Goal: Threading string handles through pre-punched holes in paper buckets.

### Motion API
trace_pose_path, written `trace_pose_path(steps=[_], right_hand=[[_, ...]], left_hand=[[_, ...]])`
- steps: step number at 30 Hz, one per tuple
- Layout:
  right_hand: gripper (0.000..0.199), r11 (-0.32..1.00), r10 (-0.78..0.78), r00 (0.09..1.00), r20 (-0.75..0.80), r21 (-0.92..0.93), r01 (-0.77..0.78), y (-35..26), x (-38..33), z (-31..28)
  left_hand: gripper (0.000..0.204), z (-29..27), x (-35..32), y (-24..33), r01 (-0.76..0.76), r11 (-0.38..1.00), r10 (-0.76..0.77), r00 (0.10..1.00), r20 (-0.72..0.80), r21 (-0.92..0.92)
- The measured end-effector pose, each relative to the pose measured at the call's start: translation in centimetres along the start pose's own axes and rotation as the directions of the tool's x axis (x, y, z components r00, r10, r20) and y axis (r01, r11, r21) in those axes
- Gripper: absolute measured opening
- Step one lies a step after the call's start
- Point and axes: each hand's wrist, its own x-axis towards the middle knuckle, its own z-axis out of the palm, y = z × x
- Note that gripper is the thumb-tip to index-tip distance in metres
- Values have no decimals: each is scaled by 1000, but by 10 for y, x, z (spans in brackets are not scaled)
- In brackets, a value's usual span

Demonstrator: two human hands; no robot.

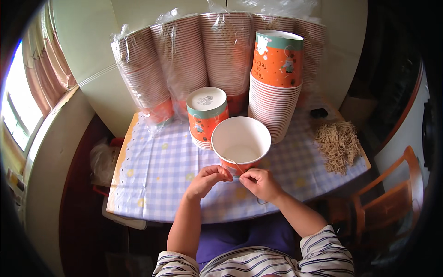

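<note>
An open paper bucket (241, 138), white inside and orange outside, stands near the table's front edge with its mouth tilted toward me. A thin tan cord (234, 162) crosses its near rim. My right hand (262, 182) pinches the cord just in front of the bucket, and a loose end hangs below that hand. Close by on the left, my left hand (210, 180) has thumb and fingers pressed together at the bucket's near side. What lies between those fingertips is too small to tell. The bucket's lower front is partly hidden by both hands.
Behind it stand a short upturned bucket stack (206, 121) and a taller one (275, 99). Several plastic-wrapped stacks (226, 55) line the back. A heap of tan cords (339, 145) lies at right on the checked tablecloth (152, 184), near a wooden chair (390, 194).
</note>
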Motion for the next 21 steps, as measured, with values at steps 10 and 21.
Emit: trace_pose_path(steps=[10,21], right_hand=[[13,646,348,865,362,575,-501,21,-1,34],[11,977,86,983,-163,207,-52,-5,-2,27]], left_hand=[[7,9,-2,-1,0,997,5,998,59,-76],[8,18,-10,-3,11,995,-3,997,-83,101]])
